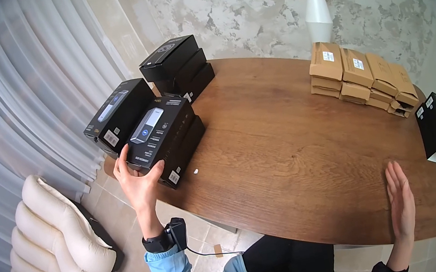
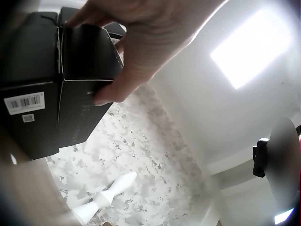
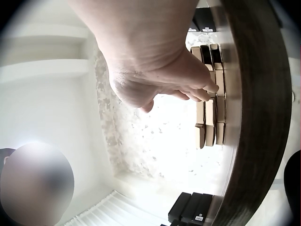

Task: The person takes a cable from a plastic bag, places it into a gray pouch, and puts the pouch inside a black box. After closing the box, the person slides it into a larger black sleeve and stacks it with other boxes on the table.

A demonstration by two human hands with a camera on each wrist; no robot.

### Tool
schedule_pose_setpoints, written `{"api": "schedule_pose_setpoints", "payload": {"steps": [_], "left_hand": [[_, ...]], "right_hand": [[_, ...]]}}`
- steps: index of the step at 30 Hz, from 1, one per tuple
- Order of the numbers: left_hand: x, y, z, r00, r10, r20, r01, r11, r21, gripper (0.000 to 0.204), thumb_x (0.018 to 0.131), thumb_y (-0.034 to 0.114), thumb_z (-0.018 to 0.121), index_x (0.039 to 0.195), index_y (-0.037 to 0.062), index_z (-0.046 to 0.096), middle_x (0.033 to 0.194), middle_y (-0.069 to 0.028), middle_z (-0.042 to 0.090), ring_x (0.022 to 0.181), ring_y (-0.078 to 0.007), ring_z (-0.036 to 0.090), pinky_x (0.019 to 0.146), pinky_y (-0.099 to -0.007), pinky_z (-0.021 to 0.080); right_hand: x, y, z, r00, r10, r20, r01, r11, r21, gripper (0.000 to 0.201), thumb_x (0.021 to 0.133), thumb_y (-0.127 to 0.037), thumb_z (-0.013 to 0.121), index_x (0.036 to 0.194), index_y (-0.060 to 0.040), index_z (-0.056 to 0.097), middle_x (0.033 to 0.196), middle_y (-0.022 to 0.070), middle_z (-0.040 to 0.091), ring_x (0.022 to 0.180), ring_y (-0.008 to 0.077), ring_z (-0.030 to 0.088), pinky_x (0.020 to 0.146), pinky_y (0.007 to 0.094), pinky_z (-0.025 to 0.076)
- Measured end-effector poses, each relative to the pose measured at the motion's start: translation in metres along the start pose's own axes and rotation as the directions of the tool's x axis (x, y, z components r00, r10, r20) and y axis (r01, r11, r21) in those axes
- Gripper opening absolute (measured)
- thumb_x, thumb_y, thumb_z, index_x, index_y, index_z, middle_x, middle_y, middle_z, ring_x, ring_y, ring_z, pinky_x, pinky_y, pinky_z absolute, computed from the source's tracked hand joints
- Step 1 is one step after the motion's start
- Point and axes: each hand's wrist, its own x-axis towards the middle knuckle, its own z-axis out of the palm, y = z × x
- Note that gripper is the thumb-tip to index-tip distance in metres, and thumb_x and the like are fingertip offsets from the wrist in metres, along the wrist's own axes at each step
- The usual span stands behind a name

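Black printed cardboard product box point(image 1: 162, 131): atop a black stack at the near left edge of the round brown wooden tabletop point(image 1: 290, 146); lower boxes partly hidden. Left hand point(image 1: 138, 182) grasps its near end; the left-wrist view shows the barcode label, thumb and fingers curled round. Right hand point(image 1: 401, 203): flat, fingers straight, at the near right edge. Tan cardboard boxes point(image 1: 359, 79) far right.

Stacked brown cardboard boxes point(image 1: 358, 76) sit on a round wooden table point(image 1: 292, 158); a padded cream chair point(image 1: 56, 246) stands beside sheer white curtains point(image 1: 19, 101).
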Motion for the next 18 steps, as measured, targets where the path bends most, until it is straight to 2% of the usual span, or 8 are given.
{"api": "schedule_pose_setpoints", "payload": {"steps": [3,6,8,9,10,12,16,18], "left_hand": [[-0.005,0.001,0.003,1.0,0.014,-0.014,-0.013,0.998,0.067,0.08,0.06,0.009,0.082,0.131,0.004,0.045,0.129,-0.0138,0.03,0.122,-0.0278,0.043,0.098,-0.0379,0.046],[-0.013,0.022,0.01,0.991,0.072,-0.113,-0.054,0.987,0.154,0.078,0.064,0.014,0.082,0.132,0.0053,0.045,0.133,-0.0174,0.03,0.127,-0.032,0.036,0.101,-0.0413,0.041],[-0.018,0.045,0.014,0.917,0.381,-0.114,-0.277,0.817,0.506,0.077,0.067,0.021,0.082,0.133,0.0081,0.045,0.137,-0.0214,0.029,0.13,-0.0373,0.033,0.103,-0.0442,0.036],[-0.016,0.064,0.02,0.904,0.427,-0.024,-0.358,0.787,0.502,0.077,0.067,0.024,0.081,0.133,0.0074,0.044,0.138,-0.025,0.03,0.129,-0.0422,0.032,0.104,-0.0455,0.033],[-0.006,0.077,0.023,0.904,0.426,-0.025,-0.357,0.788,0.502,0.077,0.067,0.024,0.081,0.133,0.0074,0.044,0.138,-0.025,0.03,0.129,-0.0422,0.032,0.104,-0.0455,0.033],[0.022,0.102,0.035,0.786,0.555,0.272,-0.615,0.661,0.43,0.069,0.072,0.028,0.077,0.13,0.0056,0.048,0.137,-0.0247,0.036,0.126,-0.0403,0.039,0.103,-0.0444,0.035],[0.127,0.148,0.08,0.79,0.465,0.399,-0.603,0.707,0.37,0.064,0.07,0.027,0.075,0.123,-0.0015,0.053,0.123,-0.0296,0.051,0.117,-0.0374,0.051,0.098,-0.0393,0.041],[0.19,0.132,0.109,0.84,0.299,0.453,-0.5,0.749,0.435,0.067,0.067,0.032,0.076,0.12,-0.0032,0.056,0.113,-0.0271,0.059,0.109,-0.0343,0.057,0.094,-0.038,0.045]], "right_hand": [[0.0,0.005,-0.004,1.0,0.001,0.007,-0.001,1.0,0.02,0.063,0.1,-0.041,0.03,0.143,0.004,0.022,0.149,0.0188,0.025,0.14,0.0274,0.022,0.114,0.0373,0.013],[-0.002,0.008,-0.009,1.0,-0.007,0.006,0.007,1.0,0.031,0.062,0.1,-0.04,0.03,0.143,0.0039,0.022,0.149,0.0187,0.025,0.14,0.0272,0.022,0.114,0.0371,0.013],[-0.003,0.008,-0.01,1.0,-0.007,0.0,0.007,0.999,0.031,0.062,0.1,-0.039,0.03,0.144,0.0039,0.022,0.149,0.0187,0.025,0.14,0.0271,0.023,0.114,0.037,0.014],[-0.004,0.008,-0.01,1.0,0.009,0.0,-0.009,0.999,0.034,0.061,0.1,-0.039,0.03,0.143,0.004,0.022,0.149,0.0189,0.026,0.14,0.0272,0.023,0.114,0.037,0.014],[-0.004,0.009,-0.012,1.0,0.026,0.0,-0.026,0.999,0.034,0.061,0.1,-0.038,0.03,0.143,0.0041,0.022,0.149,0.019,0.026,0.14,0.0272,0.023,0.114,0.037,0.014],[-0.004,0.011,-0.014,1.0,0.017,0.019,-0.018,1.0,0.02,0.061,0.1,-0.038,0.03,0.143,0.0041,0.022,0.149,0.0195,0.026,0.14,0.0278,0.023,0.113,0.0379,0.014],[-0.004,0.014,-0.016,0.999,-0.012,0.034,0.011,1.0,0.027,0.061,0.1,-0.038,0.031,0.143,0.0041,0.022,0.148,0.0202,0.027,0.139,0.0286,0.024,0.113,0.0386,0.015],[-0.007,0.01,-0.016,1.0,-0.009,0.013,0.008,0.998,0.055,0.061,0.1,-0.037,0.032,0.143,0.0042,0.022,0.148,0.02,0.027,0.139,0.0284,0.024,0.113,0.038,0.015]]}}
